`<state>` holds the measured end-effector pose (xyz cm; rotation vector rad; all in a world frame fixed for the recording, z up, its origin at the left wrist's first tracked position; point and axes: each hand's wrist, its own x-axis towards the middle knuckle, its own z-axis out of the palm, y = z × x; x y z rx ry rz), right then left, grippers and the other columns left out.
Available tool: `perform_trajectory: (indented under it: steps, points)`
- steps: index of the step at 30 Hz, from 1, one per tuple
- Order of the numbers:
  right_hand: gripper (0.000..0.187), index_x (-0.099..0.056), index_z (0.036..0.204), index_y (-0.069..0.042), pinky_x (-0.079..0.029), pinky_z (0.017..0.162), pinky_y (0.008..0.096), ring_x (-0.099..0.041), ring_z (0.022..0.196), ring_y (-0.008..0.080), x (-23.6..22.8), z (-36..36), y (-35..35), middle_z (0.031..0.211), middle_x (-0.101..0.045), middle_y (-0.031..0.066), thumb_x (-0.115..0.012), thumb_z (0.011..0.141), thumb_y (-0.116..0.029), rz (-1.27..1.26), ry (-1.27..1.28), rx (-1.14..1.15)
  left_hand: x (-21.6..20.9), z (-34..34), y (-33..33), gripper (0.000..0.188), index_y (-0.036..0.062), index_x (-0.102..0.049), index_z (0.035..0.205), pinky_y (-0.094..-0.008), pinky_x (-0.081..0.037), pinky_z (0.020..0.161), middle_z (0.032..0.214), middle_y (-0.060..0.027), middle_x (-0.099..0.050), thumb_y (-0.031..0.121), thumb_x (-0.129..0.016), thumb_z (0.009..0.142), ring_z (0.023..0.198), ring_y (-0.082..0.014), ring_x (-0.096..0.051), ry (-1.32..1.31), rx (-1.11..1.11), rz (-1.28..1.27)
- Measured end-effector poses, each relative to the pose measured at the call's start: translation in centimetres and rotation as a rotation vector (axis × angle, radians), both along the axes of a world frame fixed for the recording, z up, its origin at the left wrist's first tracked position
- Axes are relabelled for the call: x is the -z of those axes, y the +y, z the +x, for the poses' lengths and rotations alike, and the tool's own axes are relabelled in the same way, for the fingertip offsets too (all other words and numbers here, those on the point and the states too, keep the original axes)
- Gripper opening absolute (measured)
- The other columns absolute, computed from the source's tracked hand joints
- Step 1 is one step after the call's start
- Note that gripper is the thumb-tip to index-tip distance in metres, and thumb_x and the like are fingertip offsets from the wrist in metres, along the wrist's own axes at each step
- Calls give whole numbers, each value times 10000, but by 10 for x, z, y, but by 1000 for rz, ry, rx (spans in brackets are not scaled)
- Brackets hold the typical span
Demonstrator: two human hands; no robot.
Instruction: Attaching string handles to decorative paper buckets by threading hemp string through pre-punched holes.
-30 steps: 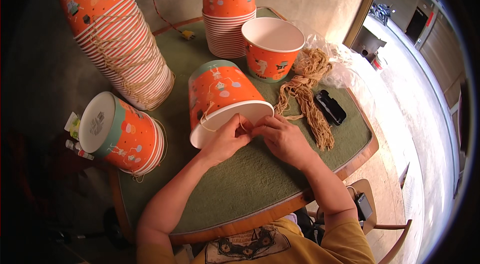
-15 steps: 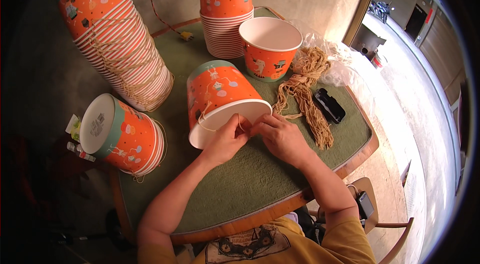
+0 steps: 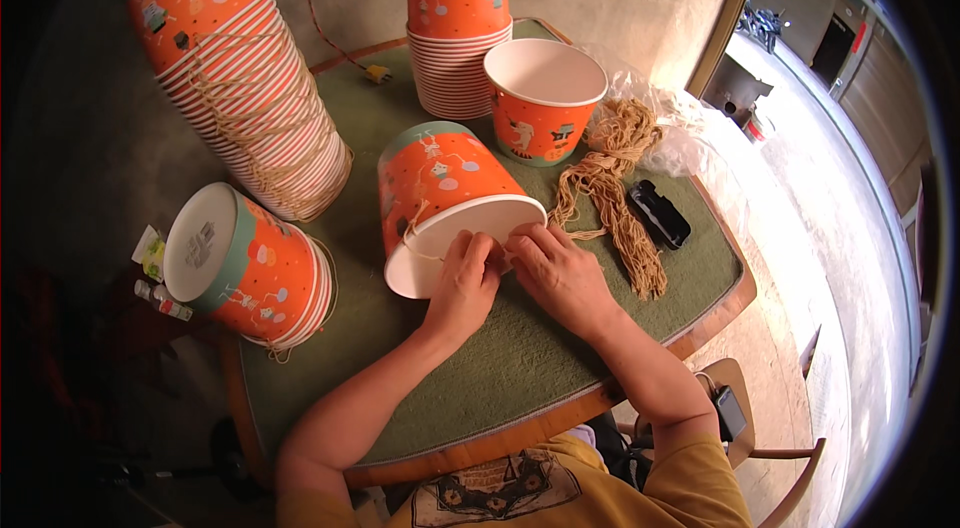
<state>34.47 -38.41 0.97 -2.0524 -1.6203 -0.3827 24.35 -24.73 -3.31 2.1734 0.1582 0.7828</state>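
Note:
An orange paper bucket with a green band and cartoon prints lies tilted on the table, its white mouth facing me. A thin tan string passes through its side near the rim and runs across the mouth to my left hand, whose fingers are pinched on it. Close beside, my right hand has its fingers bunched at the rim's right side; what they pinch is hidden. A bundle of tan strings lies to the right, next to a small open black case.
A tall stack of nested buckets with strings leans at left, above a shorter overturned stack. At the back stand another stack and an upright bucket. Clear plastic lies behind the strings. A chair stands at right.
My left hand has turned more upright and shifted slightly right and up, close to my right hand. The string loop between my fingers is now hidden. The camera view has shifted slightly.

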Motion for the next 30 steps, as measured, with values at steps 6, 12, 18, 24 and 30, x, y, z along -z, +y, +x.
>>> perform_trajectory:
  steps: [6, 12, 18, 24, 30]
  points:
    - [249, -600, 1040, -114, -564, 726, 348, -613, 954, 240, 2, -1, 1, 1050, -593, 19, -679, 805, -121, 0, 4, 15, 6, 3, 1, 249, 13, -435, 981, -473, -440, 767, 926, -170, -515, -112, -567, 810, 881, -375, -538, -30, 5, -37]
    - [239, -649, 1047, -135, -559, 787, 364, -613, 999, 249, 3, -1, 0, 1092, -597, 23, -678, 811, -123, -24, 64, 7, 11, 1, 4, 257, 18, -418, 974, -483, -431, 776, 935, -180, -513, -102, -573, 807, 901, -398, -534, -14, -15, 22]
    - [193, -637, 1005, -105, -535, 824, 376, -608, 1003, 275, 7, 4, 2, 1078, -601, 46, -676, 816, -109, 1, 190, -33, 6, 0, 2, 239, 14, -419, 958, -477, -430, 779, 932, -180, -516, -95, -573, 810, 898, -388, -534, -13, -29, 33]
    - [164, -597, 959, -77, -525, 824, 377, -605, 989, 287, 4, 5, 1, 1058, -598, 60, -667, 811, -92, -25, 221, -42, 3, -2, 6, 202, 2, -438, 944, -456, -446, 772, 907, -170, -533, -69, -590, 830, 883, -375, -546, 9, 45, -28]
    - [169, -585, 951, -72, -526, 827, 376, -607, 983, 280, 1, 4, 1, 1068, -598, 54, -665, 804, -96, -47, 230, -44, 0, -5, 7, 143, -1, -479, 968, -393, -481, 714, 911, -159, -536, -32, -583, 874, 798, -328, -579, 44, 91, -209]
